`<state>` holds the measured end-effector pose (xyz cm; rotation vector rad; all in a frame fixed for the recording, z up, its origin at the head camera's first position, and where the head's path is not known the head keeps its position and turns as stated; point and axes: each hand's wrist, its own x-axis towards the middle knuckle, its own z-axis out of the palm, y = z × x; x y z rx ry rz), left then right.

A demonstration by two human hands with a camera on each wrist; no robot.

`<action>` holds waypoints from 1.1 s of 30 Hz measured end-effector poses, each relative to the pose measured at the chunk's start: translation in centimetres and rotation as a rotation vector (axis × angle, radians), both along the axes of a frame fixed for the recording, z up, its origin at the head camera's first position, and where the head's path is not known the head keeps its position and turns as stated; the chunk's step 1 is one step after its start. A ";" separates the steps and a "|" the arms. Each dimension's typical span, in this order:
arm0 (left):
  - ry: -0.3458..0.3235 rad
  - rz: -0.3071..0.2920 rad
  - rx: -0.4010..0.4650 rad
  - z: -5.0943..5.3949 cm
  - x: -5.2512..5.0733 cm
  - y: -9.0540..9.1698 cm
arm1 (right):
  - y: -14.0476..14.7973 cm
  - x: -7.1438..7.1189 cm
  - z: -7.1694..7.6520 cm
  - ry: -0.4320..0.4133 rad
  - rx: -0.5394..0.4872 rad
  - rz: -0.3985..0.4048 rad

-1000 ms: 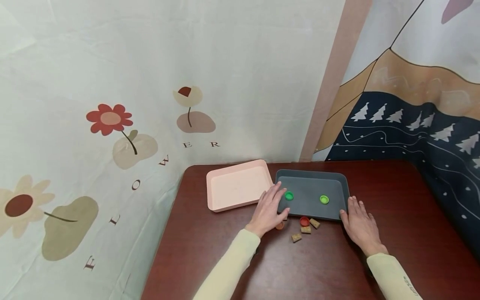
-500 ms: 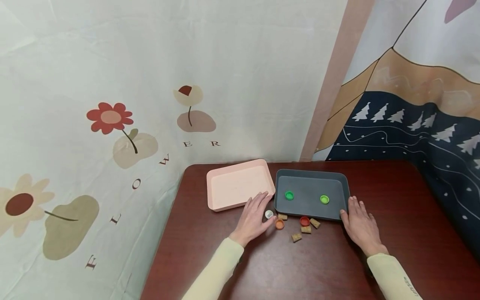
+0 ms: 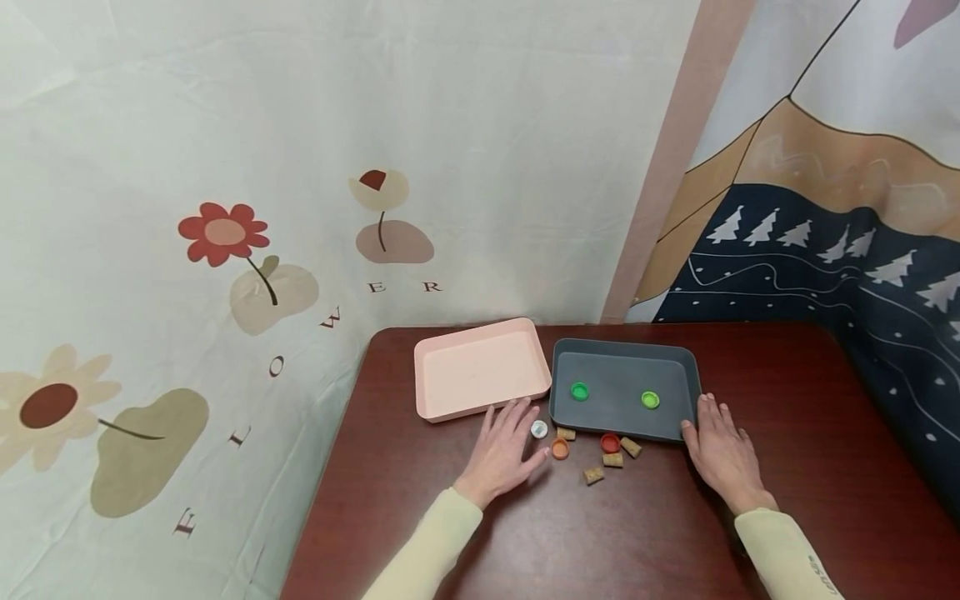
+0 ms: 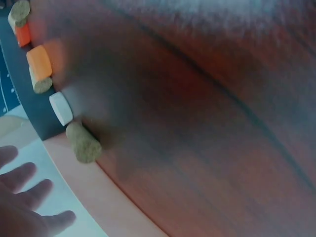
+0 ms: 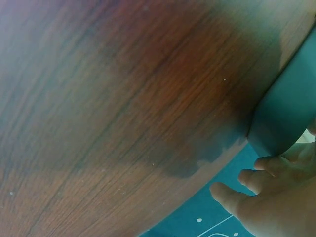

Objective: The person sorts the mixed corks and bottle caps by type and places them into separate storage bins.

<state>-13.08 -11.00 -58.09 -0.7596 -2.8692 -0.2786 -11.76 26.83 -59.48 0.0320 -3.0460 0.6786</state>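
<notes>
My left hand [image 3: 501, 457] is open, fingers spread, in front of the pink tray [image 3: 480, 407] and left of a white bottle cap [image 3: 539, 429]. In the left wrist view a cork [image 4: 84, 143] lies close to this hand; the head view hides it. An orange cap [image 3: 560, 448] and a red cap [image 3: 611, 443] lie among several cork pieces [image 3: 593, 475] before the grey tray [image 3: 615, 351]. Inside that tray sit a green cap [image 3: 580, 391] and a light green cap [image 3: 650, 401]. My right hand [image 3: 724, 454] touches the grey tray's right front corner with straight fingers.
Both trays stand side by side near the back edge of the dark red wooden table [image 3: 600, 550]. Behind it hangs a pale printed cloth [image 3: 487, 167], with a dark tree-patterned one [image 3: 795, 258] at the right.
My left hand has drawn back from the grey tray's left edge toward the left and front, uncovering the white cap, the orange cap and a cork. The right hand stays in place.
</notes>
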 end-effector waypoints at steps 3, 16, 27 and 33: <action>-0.076 0.045 -0.045 -0.3 0.4 0.6 | 0.0 0.0 0.0 -0.001 -0.003 0.000; -0.059 0.120 -0.115 -1.0 0.3 2.3 | 0.1 -0.1 -0.1 0.001 -0.002 -0.004; 0.042 0.096 -0.140 -1.5 -0.1 2.9 | 0.1 -0.2 -0.2 0.002 0.004 -0.002; 0.078 0.096 -0.139 -1.7 -0.2 3.0 | 0.0 -0.2 -0.1 0.007 -0.003 -0.006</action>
